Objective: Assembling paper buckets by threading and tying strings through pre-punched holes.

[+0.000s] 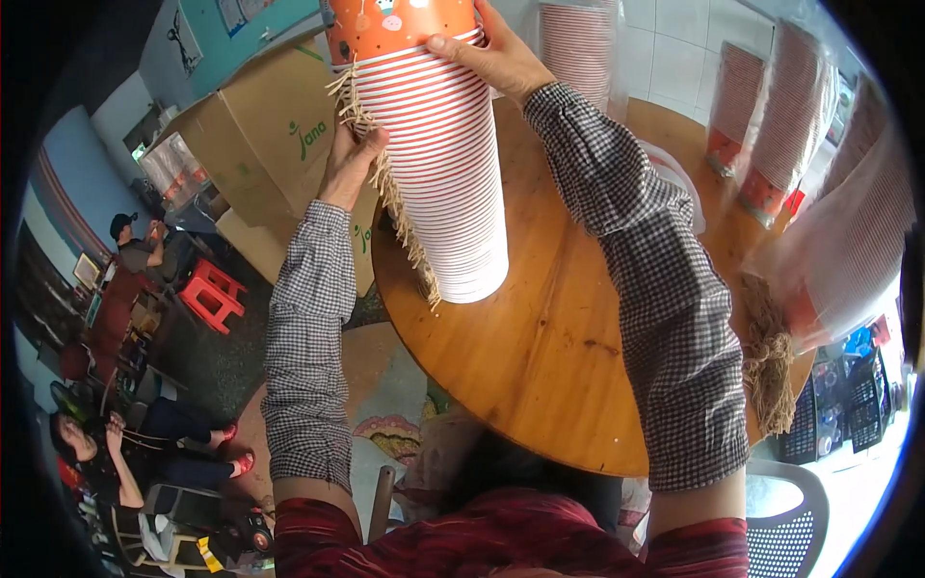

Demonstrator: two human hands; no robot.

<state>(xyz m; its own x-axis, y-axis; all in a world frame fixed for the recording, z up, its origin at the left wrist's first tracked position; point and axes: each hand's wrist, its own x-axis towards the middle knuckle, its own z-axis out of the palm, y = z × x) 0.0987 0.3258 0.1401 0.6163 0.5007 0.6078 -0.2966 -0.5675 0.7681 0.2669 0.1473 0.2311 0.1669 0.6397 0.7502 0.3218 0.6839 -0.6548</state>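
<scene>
A tall stack of nested paper buckets with red-and-white rims stands on the round wooden table. On its top end is an orange bucket with a printed pattern. Tan twisted-paper cord loops run in a row down the stack's left side. My left hand is closed against that side, its thumb by the cords and its other fingers hidden behind. Around the right side of the orange bucket's rim curls my right hand, thumb in front.
Bagged bucket stacks line the table's right edge, beside a bundle of tan cords. Another stack is behind. A large cardboard box is left of the table, near a red stool. Two people sit farther left. A grey chair is lower right.
</scene>
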